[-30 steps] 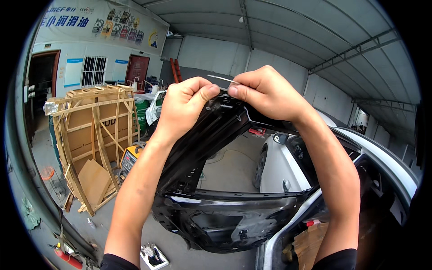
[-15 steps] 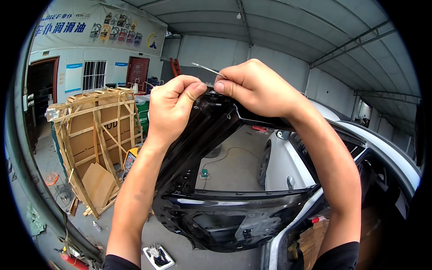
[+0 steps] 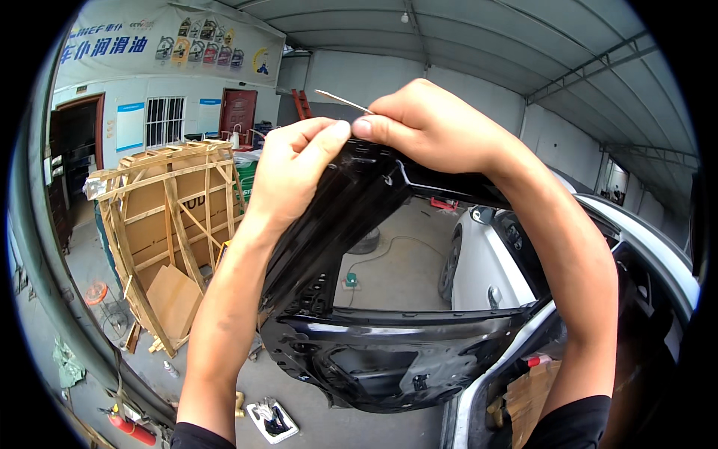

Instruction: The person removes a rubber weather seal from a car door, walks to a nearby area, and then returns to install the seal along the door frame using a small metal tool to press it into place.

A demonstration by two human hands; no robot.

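Both my hands are raised together at the upper corner of a black car door frame (image 3: 329, 202). My right hand (image 3: 426, 131) is closed on a thin metal rod (image 3: 340, 99), whose free end points up and left past my fingers. My left hand (image 3: 295, 168) is closed, thumb against the bent fingers, close beside the right thumb. What it pinches, if anything, is hidden. Below the window opening, the door's glossy black lower panel (image 3: 419, 359) shows its bare inner side, with recesses and holes. The trim directly under my fingertips is mostly covered by my hands.
A white car body (image 3: 493, 262) stands to the right and behind the door. A wooden crate frame with cardboard (image 3: 168, 232) is at the left. On the floor are a white tray of small parts (image 3: 288, 434), a red fire extinguisher (image 3: 133, 429) and a cable (image 3: 404, 238).
The view has shifted slightly, so the surroundings sit further right. My hands have risen a little against the door corner, and the left thumb has straightened. The rod stays in my right hand.
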